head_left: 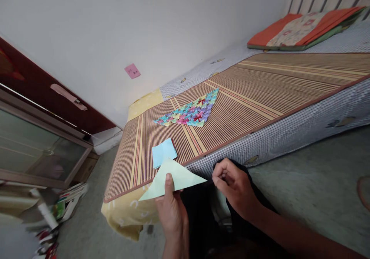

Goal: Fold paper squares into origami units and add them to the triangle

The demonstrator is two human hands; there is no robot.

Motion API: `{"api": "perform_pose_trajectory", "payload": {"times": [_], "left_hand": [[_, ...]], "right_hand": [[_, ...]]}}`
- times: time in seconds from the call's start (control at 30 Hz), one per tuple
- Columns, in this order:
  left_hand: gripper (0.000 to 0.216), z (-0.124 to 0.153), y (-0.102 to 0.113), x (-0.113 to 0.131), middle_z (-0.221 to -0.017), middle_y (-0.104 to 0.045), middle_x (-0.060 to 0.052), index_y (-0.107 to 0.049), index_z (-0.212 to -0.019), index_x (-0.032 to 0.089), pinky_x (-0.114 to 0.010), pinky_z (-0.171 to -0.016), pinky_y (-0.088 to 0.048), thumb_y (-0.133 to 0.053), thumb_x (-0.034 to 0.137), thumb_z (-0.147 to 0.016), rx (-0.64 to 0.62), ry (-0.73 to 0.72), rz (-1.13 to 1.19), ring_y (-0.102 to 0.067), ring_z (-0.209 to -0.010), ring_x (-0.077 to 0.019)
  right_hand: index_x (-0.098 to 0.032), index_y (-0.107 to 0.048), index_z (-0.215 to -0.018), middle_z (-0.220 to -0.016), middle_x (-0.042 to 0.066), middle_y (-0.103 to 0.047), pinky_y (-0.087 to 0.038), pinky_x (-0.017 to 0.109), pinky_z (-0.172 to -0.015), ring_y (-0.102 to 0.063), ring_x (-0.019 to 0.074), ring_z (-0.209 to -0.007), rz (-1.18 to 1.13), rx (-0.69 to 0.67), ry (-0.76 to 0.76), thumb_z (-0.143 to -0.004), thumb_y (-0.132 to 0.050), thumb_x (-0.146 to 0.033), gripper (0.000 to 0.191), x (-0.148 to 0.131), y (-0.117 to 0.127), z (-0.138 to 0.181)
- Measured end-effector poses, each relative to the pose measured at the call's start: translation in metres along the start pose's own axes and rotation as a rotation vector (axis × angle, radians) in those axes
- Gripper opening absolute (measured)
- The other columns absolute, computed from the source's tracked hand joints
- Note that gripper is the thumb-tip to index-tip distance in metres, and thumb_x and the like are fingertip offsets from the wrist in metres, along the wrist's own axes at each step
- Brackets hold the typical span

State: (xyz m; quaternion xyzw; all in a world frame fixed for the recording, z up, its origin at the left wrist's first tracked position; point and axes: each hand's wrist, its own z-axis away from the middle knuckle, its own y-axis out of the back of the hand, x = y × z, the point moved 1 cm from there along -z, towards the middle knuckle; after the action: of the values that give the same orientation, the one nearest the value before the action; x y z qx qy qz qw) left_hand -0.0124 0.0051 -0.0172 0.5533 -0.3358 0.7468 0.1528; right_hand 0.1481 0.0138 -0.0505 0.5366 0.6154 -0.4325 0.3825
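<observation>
My left hand [172, 209] pinches a pale green sheet of paper [176, 176] folded into a triangle, thumb on top and fingers beneath. Just past the triangle's right tip, my right hand [234, 184] is curled closed, with a small gap to the paper and nothing visible in its fingers. Behind the triangle lies a stack of light blue paper squares [163, 153] on the striped mat. Farther back rests a multicoloured, roughly triangular piece [190, 110] made of many small folded paper parts.
The striped mat [231, 108] covers a bed with a checked sheet [289, 132]. A folded orange quilt [291, 31] lies at the far right. A pink note [132, 71] is on the white wall. Piled items [66, 203] and a glass-fronted cabinet [34, 147] stand left.
</observation>
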Motion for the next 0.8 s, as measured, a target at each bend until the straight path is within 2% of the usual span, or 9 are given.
{"api": "perform_pose_trajectory", "payload": {"times": [0.07,0.13,0.23,0.33,0.47,0.6,0.73,0.8], "left_hand": [[0.034,0.0,0.0,0.001,-0.112,-0.076,-0.011,-0.074,-0.111,0.016,-0.025,-0.063,-0.054,-0.079,0.031,-0.08,-0.006,-0.016,-0.013,-0.07,-0.086,-0.0191],[0.036,0.001,0.0,0.001,-0.103,-0.076,-0.009,-0.074,-0.107,0.015,-0.023,-0.057,-0.051,-0.082,0.034,-0.077,-0.034,-0.04,-0.041,-0.067,-0.076,-0.0162],[0.039,0.006,0.001,-0.001,-0.091,-0.074,-0.007,-0.074,-0.099,0.011,-0.024,-0.053,-0.048,-0.084,0.04,-0.074,-0.057,-0.046,-0.13,-0.062,-0.066,-0.0145],[0.041,0.011,0.001,0.0,-0.094,-0.075,-0.009,-0.074,-0.101,0.012,-0.026,-0.056,-0.05,-0.083,0.041,-0.073,-0.074,-0.033,-0.162,-0.064,-0.07,-0.0167],[0.043,0.016,-0.002,0.008,-0.102,-0.077,-0.012,-0.074,-0.108,0.013,-0.029,-0.065,-0.055,-0.078,0.042,-0.078,-0.04,-0.065,-0.21,-0.07,-0.086,-0.0232],[0.04,0.016,-0.004,0.015,-0.105,-0.078,-0.017,-0.075,-0.1,0.009,-0.038,-0.084,-0.059,-0.077,0.043,-0.079,0.022,-0.167,-0.307,-0.071,-0.104,-0.0319],[0.038,0.012,-0.001,0.017,-0.106,-0.078,-0.016,-0.075,-0.095,0.01,-0.041,-0.092,-0.057,-0.075,0.046,-0.081,0.061,-0.313,-0.374,-0.072,-0.104,-0.0315],[0.037,0.01,0.001,0.016,-0.102,-0.079,-0.015,-0.076,-0.092,0.01,-0.042,-0.094,-0.056,-0.076,0.046,-0.081,0.076,-0.341,-0.412,-0.072,-0.103,-0.0315]], "right_hand": [[-0.022,-0.052,-0.084,-0.071,-0.004,-0.047,-0.039,0.026,-0.059,-0.047,0.0132,-0.063,-0.03,-0.069,-0.035,-0.092,-0.056,-0.023,0.009,-0.002,0.003,-0.003],[-0.021,-0.054,-0.084,-0.071,-0.004,-0.049,-0.039,0.026,-0.061,-0.047,0.0135,-0.064,-0.05,-0.193,-0.084,-0.089,-0.059,-0.025,0.008,-0.006,0.0,-0.006],[-0.02,-0.052,-0.076,-0.067,-0.005,-0.047,-0.035,0.025,-0.059,-0.043,0.0123,-0.063,-0.046,-0.302,-0.136,-0.084,-0.067,-0.027,0.018,-0.011,-0.013,-0.008],[-0.02,-0.047,-0.068,-0.063,-0.006,-0.041,-0.03,0.025,-0.055,-0.038,0.0111,-0.059,-0.039,-0.274,-0.132,-0.09,-0.062,-0.031,0.028,-0.01,-0.025,-0.008],[-0.021,-0.046,-0.069,-0.062,-0.006,-0.04,-0.03,0.025,-0.053,-0.038,0.0108,-0.056,-0.061,-0.246,-0.135,-0.093,-0.054,-0.026,0.026,-0.006,-0.031,-0.005],[-0.021,-0.051,-0.075,-0.063,-0.006,-0.043,-0.032,0.025,-0.054,-0.041,0.0115,-0.057,-0.076,-0.217,-0.138,-0.092,-0.053,-0.023,0.017,-0.003,-0.028,-0.002],[-0.02,-0.053,-0.075,-0.062,-0.005,-0.044,-0.033,0.026,-0.054,-0.043,0.0124,-0.057,-0.082,-0.193,-0.161,-0.089,-0.051,-0.021,0.014,0.002,-0.019,0.001],[-0.019,-0.057,-0.08,-0.066,-0.003,-0.051,-0.037,0.027,-0.057,-0.048,0.0135,-0.06,-0.101,-0.201,-0.169,-0.088,-0.05,-0.021,0.011,0.004,-0.014,-0.001]]}}
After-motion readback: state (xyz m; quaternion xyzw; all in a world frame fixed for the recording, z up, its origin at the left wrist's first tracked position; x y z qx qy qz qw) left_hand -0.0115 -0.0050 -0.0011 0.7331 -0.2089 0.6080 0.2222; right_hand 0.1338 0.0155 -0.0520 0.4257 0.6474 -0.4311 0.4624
